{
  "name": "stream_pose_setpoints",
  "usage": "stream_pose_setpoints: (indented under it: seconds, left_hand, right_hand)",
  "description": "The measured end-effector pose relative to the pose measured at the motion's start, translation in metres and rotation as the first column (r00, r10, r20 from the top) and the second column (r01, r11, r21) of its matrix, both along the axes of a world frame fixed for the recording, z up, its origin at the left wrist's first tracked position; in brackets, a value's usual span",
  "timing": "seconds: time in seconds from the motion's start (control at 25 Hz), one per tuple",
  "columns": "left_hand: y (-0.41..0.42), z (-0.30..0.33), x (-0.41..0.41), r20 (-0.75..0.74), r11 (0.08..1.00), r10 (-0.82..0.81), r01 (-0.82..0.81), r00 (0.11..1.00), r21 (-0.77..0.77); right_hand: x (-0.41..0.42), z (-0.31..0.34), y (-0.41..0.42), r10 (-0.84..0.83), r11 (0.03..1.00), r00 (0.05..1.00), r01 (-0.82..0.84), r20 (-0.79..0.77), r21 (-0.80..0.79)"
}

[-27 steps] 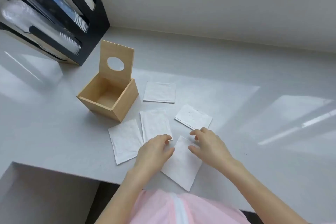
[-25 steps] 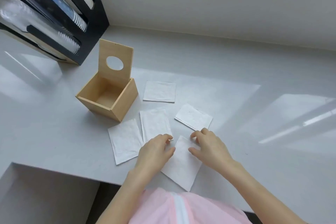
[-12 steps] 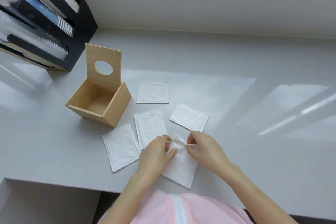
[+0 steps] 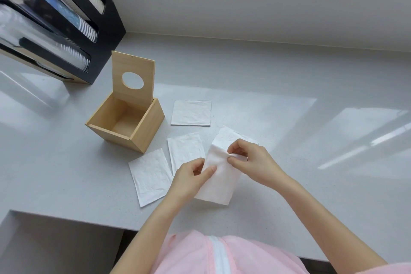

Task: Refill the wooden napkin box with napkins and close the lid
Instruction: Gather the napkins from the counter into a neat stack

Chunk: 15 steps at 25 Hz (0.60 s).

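Now the napkin point(image 4: 219, 176) that lay flat under both hands a second ago is off the counter, held up between them at its far end, its near edge hanging down toward the counter's front edge. The left hand point(image 4: 189, 179) pinches the napkin's left side, thumb on top and fingers curled beneath. The right hand point(image 4: 251, 160) has its thumb and forefinger closed on a raised fold at the top right corner, where half a second ago the two hands were only starting to pluck that edge up from the surface.

Four other napkins stay where they were on the grey counter point(image 4: 289, 140): one flat square point(image 4: 191, 113) on the far side, just right of the box; one point(image 4: 185, 150) in the middle; one point(image 4: 150, 176) to the near left of it; and one point(image 4: 226, 134) partly hidden behind the right hand.

The wooden napkin box point(image 4: 125, 121) sits unmoved to the far left of the napkins, empty inside, its lid point(image 4: 132, 79) standing upright at the back with the round hole showing. Behind it, at the far left corner, stands a black dispenser rack point(image 4: 66, 29) holding stacked cups. A pink garment point(image 4: 211, 253) shows at the near edge of the view.
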<state>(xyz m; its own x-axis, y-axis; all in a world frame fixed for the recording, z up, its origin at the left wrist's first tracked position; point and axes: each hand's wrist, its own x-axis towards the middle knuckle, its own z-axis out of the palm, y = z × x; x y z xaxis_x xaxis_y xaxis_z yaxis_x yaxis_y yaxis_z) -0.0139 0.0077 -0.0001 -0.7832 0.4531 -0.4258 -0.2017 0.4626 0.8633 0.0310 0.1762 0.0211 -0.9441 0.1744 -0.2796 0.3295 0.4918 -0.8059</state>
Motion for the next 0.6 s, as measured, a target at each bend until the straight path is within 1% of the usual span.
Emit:
stream_pose_setpoints:
  seconds: [0.16, 0.24, 0.28, 0.36, 0.44, 0.48, 0.6]
  left_hand:
    - [-0.004, 0.002, 0.0, 0.032, 0.996, 0.069, -0.071, 0.997, 0.059]
    - [-0.006, 0.002, -0.002, 0.031, 0.993, 0.101, -0.103, 0.994, 0.061]
    - [-0.007, 0.001, -0.003, 0.026, 0.991, 0.125, -0.126, 0.992, 0.053]
    - [-0.009, -0.001, -0.005, 0.001, 0.982, 0.188, -0.188, 0.982, 0.02]
    - [-0.009, -0.001, -0.006, 0.001, 0.968, 0.25, -0.25, 0.968, 0.011]
    - [-0.009, -0.001, -0.006, 0.008, 0.963, 0.271, -0.271, 0.963, 0.016]
    - [-0.011, 0.002, -0.003, 0.038, 0.955, 0.289, -0.291, 0.957, 0.055]
  right_hand:
    - [-0.01, 0.005, 0.005, 0.024, 1.0, 1.0, -0.024, -0.006, 0.002]
    - [-0.017, 0.003, 0.015, -0.042, 0.999, 0.999, 0.042, -0.002, 0.028]
    - [-0.02, -0.001, 0.02, -0.095, 0.993, 0.995, 0.095, -0.003, 0.069]
    - [-0.025, -0.011, 0.028, -0.175, 0.956, 0.985, 0.168, 0.007, 0.24]
    - [-0.028, -0.022, 0.029, -0.149, 0.897, 0.987, 0.107, 0.065, 0.429]
    - [-0.03, -0.026, 0.028, -0.122, 0.869, 0.988, 0.059, 0.096, 0.492]
    - [-0.035, -0.032, 0.024, -0.103, 0.833, 0.983, 0.0, 0.155, 0.554]
